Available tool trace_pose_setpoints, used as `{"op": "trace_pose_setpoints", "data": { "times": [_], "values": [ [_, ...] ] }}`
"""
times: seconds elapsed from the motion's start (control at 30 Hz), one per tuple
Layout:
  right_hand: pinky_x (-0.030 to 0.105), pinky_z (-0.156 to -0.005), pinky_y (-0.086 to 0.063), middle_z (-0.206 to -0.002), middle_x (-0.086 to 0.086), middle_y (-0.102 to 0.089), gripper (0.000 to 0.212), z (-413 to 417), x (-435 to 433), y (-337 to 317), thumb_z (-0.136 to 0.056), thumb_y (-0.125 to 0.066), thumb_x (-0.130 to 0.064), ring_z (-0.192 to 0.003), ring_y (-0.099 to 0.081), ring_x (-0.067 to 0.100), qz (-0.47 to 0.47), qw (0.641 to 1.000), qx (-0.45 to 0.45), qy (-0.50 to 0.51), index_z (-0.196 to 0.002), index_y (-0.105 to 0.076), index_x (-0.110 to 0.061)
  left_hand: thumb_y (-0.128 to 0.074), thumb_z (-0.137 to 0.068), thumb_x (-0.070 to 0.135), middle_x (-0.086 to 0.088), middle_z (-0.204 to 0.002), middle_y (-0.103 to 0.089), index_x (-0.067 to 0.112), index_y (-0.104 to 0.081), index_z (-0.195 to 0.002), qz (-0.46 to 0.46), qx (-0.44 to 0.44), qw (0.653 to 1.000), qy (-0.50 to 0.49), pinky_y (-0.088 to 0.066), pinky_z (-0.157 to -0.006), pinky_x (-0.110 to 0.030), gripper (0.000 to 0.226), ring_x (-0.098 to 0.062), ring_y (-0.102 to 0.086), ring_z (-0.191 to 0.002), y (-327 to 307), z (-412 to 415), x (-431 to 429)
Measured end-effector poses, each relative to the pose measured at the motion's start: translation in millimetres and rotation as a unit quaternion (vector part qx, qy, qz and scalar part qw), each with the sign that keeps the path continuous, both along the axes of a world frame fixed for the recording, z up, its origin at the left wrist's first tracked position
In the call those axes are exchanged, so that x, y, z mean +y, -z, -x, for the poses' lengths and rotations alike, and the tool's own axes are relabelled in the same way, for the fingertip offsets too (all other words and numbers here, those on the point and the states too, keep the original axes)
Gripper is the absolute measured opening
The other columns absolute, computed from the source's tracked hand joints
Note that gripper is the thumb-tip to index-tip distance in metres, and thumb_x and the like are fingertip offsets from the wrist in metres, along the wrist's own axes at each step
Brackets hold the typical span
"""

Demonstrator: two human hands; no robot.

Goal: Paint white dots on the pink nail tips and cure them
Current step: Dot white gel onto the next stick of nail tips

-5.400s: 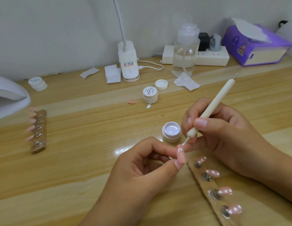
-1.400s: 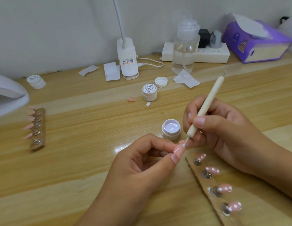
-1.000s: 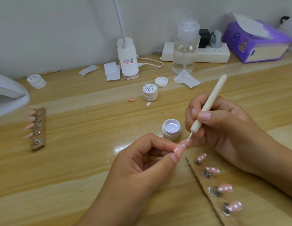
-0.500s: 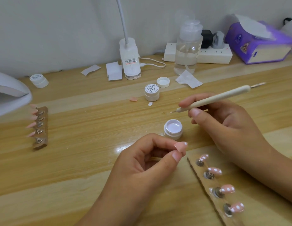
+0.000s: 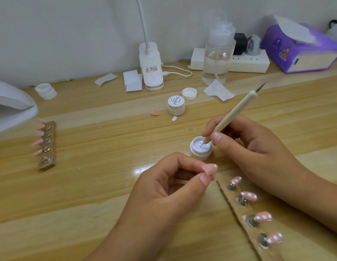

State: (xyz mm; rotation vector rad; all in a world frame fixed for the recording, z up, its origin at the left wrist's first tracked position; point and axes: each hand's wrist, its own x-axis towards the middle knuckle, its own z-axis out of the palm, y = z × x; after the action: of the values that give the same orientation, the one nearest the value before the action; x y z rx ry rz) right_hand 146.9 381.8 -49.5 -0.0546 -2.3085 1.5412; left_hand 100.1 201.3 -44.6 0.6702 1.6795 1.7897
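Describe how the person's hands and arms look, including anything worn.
Both are bare. The left hand and right hand wear no gloves, rings or bracelets that show. The forearms are uncovered to the frame's edge, no sleeve or watch in view. The fingernails are short and look unpainted.

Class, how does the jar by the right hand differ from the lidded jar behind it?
The nearer jar is open, its white gel exposed; the farther jar wears a printed lid. The dotting tool dips into the nearer jar; nothing touches the farther jar. Both are small, round and white.
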Motion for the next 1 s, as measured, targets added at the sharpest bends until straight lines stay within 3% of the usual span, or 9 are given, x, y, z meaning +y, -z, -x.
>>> {"op": "trace_pose_setpoints", "data": {
  "times": [0.13,0.3,0.4,0.53,0.7,0.83,1.0],
  "values": [
    [0.022,-0.068,-0.042,-0.085,-0.007,-0.062,0.012,0.5,-0.4,0.1,-0.087,-0.055,-0.022,-0.072,-0.049,0.014,-0.006,1.000,-0.002,0.001,-0.092,-0.063,-0.028,-0.073,-0.066,0.039,0.001,-0.080,-0.072,0.024,-0.074,-0.080,-0.002,-0.003,1.000,0.000,-0.049,-0.065,-0.017,0.020,-0.005,-0.059,-0.070,0.0,-0.1,0.6],
    [0.021,-0.072,-0.043,-0.083,-0.012,-0.062,0.014,-1.2,0.2,1.6,-0.089,-0.056,-0.021,-0.077,-0.052,0.017,0.013,1.000,0.023,0.013,-0.092,-0.065,-0.031,-0.074,-0.065,0.042,-0.005,-0.081,-0.071,0.024,-0.074,-0.079,0.008,0.008,1.000,-0.006,-0.049,-0.064,-0.019,0.023,-0.007,-0.058,-0.070,0.4,-0.2,0.5],
    [0.028,-0.079,-0.048,-0.090,-0.005,-0.066,0.012,-2.0,1.5,0.1,-0.090,-0.057,-0.023,-0.084,-0.058,0.017,0.059,0.997,0.054,0.015,-0.094,-0.067,-0.029,-0.074,-0.064,0.043,-0.011,-0.083,-0.069,0.024,-0.074,-0.079,0.014,0.014,1.000,-0.010,-0.049,-0.064,-0.020,0.024,-0.008,-0.057,-0.070,0.6,-0.2,0.7],
    [0.016,-0.074,-0.047,-0.081,-0.007,-0.065,0.011,-0.3,4.4,-2.9,-0.085,-0.064,-0.012,-0.075,-0.058,0.006,0.197,0.976,0.096,-0.002,-0.092,-0.067,-0.019,-0.074,-0.065,0.043,-0.012,-0.086,-0.069,0.024,-0.074,-0.080,0.014,0.011,1.000,-0.006,-0.049,-0.064,-0.021,0.024,-0.009,-0.057,-0.070,0.9,-0.1,0.8],
    [0.023,-0.066,-0.052,-0.069,-0.002,-0.062,0.012,0.5,8.4,-6.2,-0.072,-0.074,-0.014,-0.063,-0.057,0.009,0.324,0.944,0.047,-0.035,-0.080,-0.071,-0.023,-0.073,-0.066,0.043,-0.009,-0.087,-0.071,0.026,-0.074,-0.081,0.011,0.011,1.000,-0.008,-0.050,-0.066,-0.020,0.022,-0.008,-0.060,-0.072,1.9,0.3,1.0],
    [0.028,-0.065,-0.056,-0.067,-0.001,-0.061,0.006,-1.0,7.9,-7.1,-0.076,-0.065,-0.024,-0.060,-0.058,0.007,0.370,0.926,0.016,-0.073,-0.079,-0.070,-0.021,-0.073,-0.066,0.040,-0.008,-0.087,-0.072,0.027,-0.074,-0.080,-0.004,0.001,1.000,-0.008,-0.051,-0.067,-0.020,0.019,-0.009,-0.061,-0.075,2.5,0.7,1.3],
    [0.033,-0.067,-0.058,-0.070,0.003,-0.062,0.008,-2.7,5.5,-6.9,-0.078,-0.062,-0.018,-0.060,-0.059,0.008,0.376,0.920,0.006,-0.115,-0.081,-0.070,-0.016,-0.072,-0.068,0.038,-0.013,-0.088,-0.070,0.026,-0.074,-0.081,-0.009,0.003,1.000,-0.005,-0.050,-0.066,-0.021,0.018,-0.010,-0.059,-0.074,2.5,0.6,0.7]
  ]
}}
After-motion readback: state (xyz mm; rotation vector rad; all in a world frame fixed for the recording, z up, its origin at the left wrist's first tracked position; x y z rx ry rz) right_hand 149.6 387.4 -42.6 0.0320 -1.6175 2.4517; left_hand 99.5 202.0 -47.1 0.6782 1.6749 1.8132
